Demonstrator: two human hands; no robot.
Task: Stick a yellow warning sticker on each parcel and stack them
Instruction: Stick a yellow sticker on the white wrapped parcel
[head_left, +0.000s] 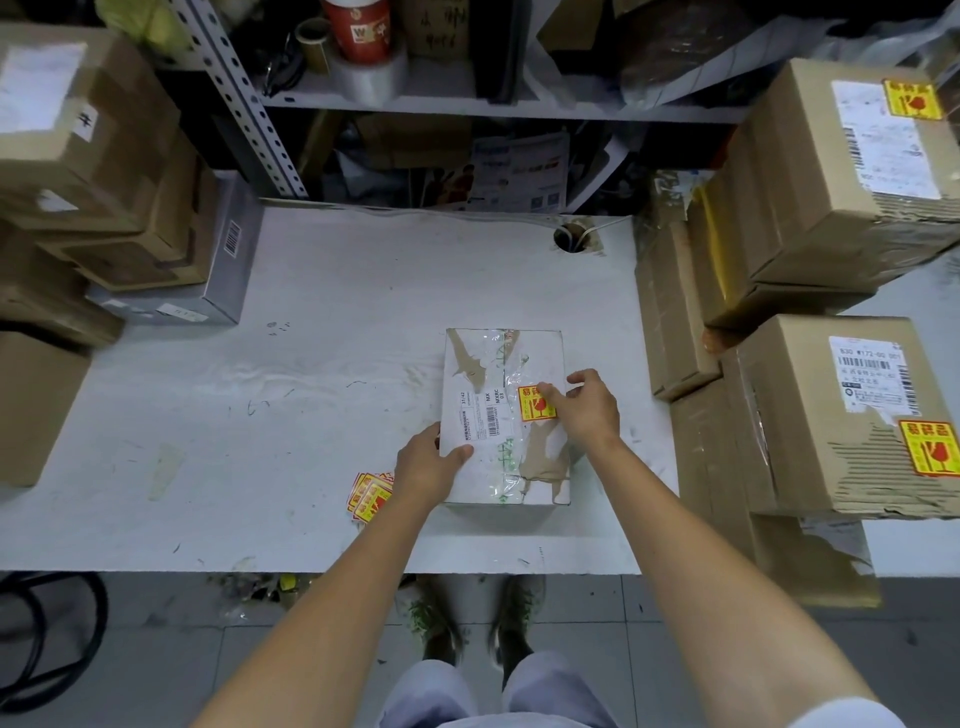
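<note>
- Yellow warning sticker (535, 404) with red print lies flat on top of the white flat parcel (501, 364), just right of the parcel's printed address label, a little below the middle of the frame
- The white flat parcel, wrapped in shiny clear tape with brown patches showing through, rests on the worn white table (311, 395) at the centre of the frame
- The right hand (589, 410) sits over the parcel's right edge with its thumb tip pressed on the upper right corner of the yellow warning sticker; the other fingers are loosely bent and clasp nothing
- The left hand (431, 462) clamps the parcel's lower left edge, thumb on top and fingers tucked down the side (their tips are hidden)
- A small fan of spare yellow stickers (370, 493) lies on the table just left of the left wrist, partly covered by it
- At the right of the frame brown cardboard boxes stand stacked; the upper brown box (810, 208) and the lower brown box (810, 441) each carry a white label and a yellow sticker
- At the upper left stand more stacked cardboard boxes (119, 156) with white labels
- A grey metal shelf (467, 104) runs along the top, holding a red paper cup (358, 28)
</note>
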